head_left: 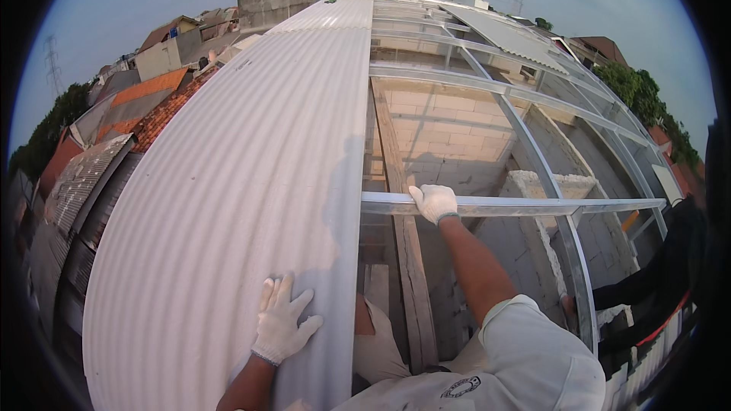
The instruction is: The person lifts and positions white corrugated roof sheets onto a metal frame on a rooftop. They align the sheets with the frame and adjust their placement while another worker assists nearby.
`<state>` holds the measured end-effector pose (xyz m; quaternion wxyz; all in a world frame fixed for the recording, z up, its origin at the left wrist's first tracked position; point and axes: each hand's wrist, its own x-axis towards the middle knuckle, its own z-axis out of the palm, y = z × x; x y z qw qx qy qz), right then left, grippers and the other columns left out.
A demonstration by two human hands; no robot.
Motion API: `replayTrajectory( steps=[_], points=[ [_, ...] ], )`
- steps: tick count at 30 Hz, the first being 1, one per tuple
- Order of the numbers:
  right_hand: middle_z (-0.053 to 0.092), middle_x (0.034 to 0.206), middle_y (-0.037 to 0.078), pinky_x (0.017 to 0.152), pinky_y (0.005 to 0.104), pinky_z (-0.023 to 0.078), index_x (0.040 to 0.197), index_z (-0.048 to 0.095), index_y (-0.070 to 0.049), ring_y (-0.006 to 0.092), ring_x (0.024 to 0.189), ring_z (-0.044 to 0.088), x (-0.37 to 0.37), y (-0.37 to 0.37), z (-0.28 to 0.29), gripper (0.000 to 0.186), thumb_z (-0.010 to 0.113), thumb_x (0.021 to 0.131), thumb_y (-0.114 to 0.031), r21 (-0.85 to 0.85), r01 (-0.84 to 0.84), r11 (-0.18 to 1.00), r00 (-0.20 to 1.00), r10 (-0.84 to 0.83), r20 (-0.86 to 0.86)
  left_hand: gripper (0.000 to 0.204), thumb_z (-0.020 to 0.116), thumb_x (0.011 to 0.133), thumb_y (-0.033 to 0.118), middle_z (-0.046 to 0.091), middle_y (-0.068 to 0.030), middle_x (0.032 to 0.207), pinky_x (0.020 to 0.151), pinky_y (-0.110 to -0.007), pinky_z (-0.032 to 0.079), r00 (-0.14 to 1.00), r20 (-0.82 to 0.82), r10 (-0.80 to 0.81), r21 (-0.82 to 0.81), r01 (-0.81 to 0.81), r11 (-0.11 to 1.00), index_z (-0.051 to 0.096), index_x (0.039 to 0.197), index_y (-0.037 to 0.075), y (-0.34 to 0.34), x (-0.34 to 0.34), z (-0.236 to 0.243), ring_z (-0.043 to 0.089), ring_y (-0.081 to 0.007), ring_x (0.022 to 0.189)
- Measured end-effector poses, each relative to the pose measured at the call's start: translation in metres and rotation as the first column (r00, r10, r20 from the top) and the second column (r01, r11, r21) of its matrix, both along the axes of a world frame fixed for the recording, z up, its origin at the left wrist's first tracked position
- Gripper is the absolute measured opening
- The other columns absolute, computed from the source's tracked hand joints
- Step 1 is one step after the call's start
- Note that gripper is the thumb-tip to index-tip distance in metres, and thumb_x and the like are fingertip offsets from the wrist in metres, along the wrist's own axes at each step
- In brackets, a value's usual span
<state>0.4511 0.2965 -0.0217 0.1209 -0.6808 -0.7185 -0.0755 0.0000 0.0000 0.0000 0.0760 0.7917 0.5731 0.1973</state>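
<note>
My left hand [282, 320], in a white work glove, lies with spread fingers on a long white corrugated roofing sheet [236, 175] that runs away up the roof. My right hand [434, 203], also gloved, is wrapped over a silvery metal purlin [518, 207] just right of the sheet's edge. The purlin crosses a metal rafter [575, 259] farther right. Below my right hand, a wooden beam [411, 281] slants down under the frame. My legs are between the sheet and the open frame.
Deep open bays between the purlins show block walls [445, 129] below. Another sheet [506, 34] lies on the frame at far right. A dark-clothed person [655, 281] is at the right. Neighbouring tiled roofs [171, 110] stand lower at the left.
</note>
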Motion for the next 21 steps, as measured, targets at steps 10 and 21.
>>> replayTrajectory(
  steps=[10, 21],
  points=[
    [0.085, 0.123, 0.019, 0.106, 0.0525, 0.059, 0.124, 0.086, -0.009, 0.0410, 0.119, 0.080, -0.023, -0.027, 0.013, 0.066, 0.038, 0.121, -0.054, -0.088, 0.089, 0.992, 0.996, -0.086, 0.037, 0.065, 0.079, 0.099, 0.051, 0.040, -0.0285, 0.181, 0.139, -0.059, 0.027, 1.000, -0.006, -0.012, 0.010, 0.012, 1.000, 0.074, 0.154, 0.015, -0.016, -0.009, -0.004, 0.029, -0.0596, 0.167],
    [0.077, 0.144, 0.017, 0.115, 0.0532, 0.051, 0.139, 0.078, -0.010, 0.0398, 0.138, 0.070, -0.004, -0.018, -0.008, 0.067, 0.037, 0.120, -0.059, -0.135, -0.070, 0.988, 0.968, 0.100, 0.229, 0.065, 0.073, 0.102, 0.054, 0.036, -0.0290, 0.182, 0.141, -0.054, 0.025, 0.999, -0.031, -0.025, 0.010, 0.025, 1.000, 0.071, 0.156, 0.018, -0.018, -0.011, -0.008, 0.030, -0.0576, 0.167]
  ],
)
